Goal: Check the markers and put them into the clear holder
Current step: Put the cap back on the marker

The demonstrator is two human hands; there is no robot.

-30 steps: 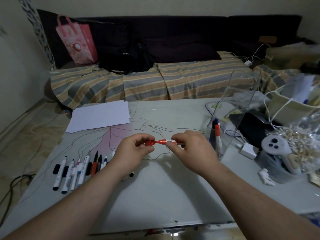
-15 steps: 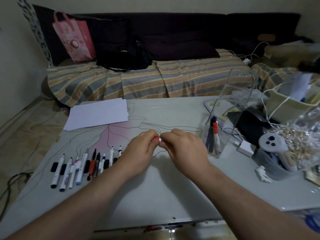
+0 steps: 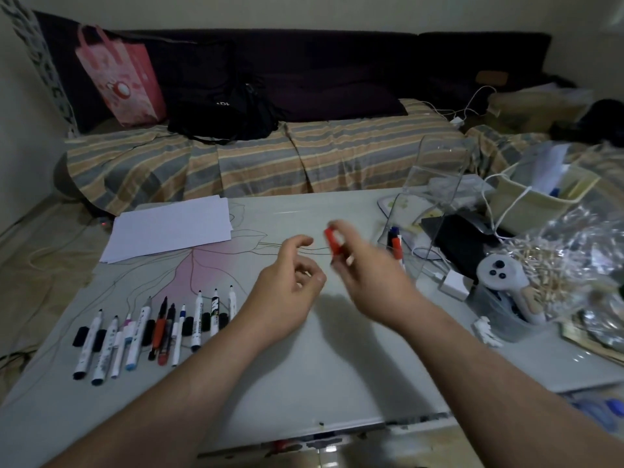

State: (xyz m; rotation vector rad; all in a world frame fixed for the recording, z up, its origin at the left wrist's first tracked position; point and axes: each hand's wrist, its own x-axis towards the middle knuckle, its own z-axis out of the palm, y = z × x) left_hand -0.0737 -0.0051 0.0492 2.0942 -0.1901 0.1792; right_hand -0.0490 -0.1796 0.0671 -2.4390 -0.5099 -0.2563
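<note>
The right hand (image 3: 368, 275) is raised above the worktop (image 3: 337, 359) with its fingers (image 3: 349, 236) closed around a red-capped marker (image 3: 332, 244), the red end sticking up and out past the fingertips (the hand is motion-blurred, so the exact grip is hard to read). Just left of those fingers, and apart from them, the left hand (image 3: 287, 292) hangs with its fingers (image 3: 300, 243) loosely curled and holding nothing, the thumb bent across the palm.

Just right of the right fingers stands the clear holder (image 3: 435, 184), a tall transparent box open at the top; a few markers already in it (image 3: 395, 241) lean in its lower front corner, a blue cap and a red one among them. Well to the left of the left fingers and nearer the person, a row of loose markers (image 3: 162, 325) lies side by side on the worktop, most with tips pointing away, some black caps lying among them. Beyond that row, far from the left fingers, rests a stack of white paper (image 3: 172, 228).

To the right of the holder, past the right fingers, lie a white controller (image 3: 499, 275), a white charger block (image 3: 454, 283) and a crinkled clear bag of wooden pegs (image 3: 553, 265).
</note>
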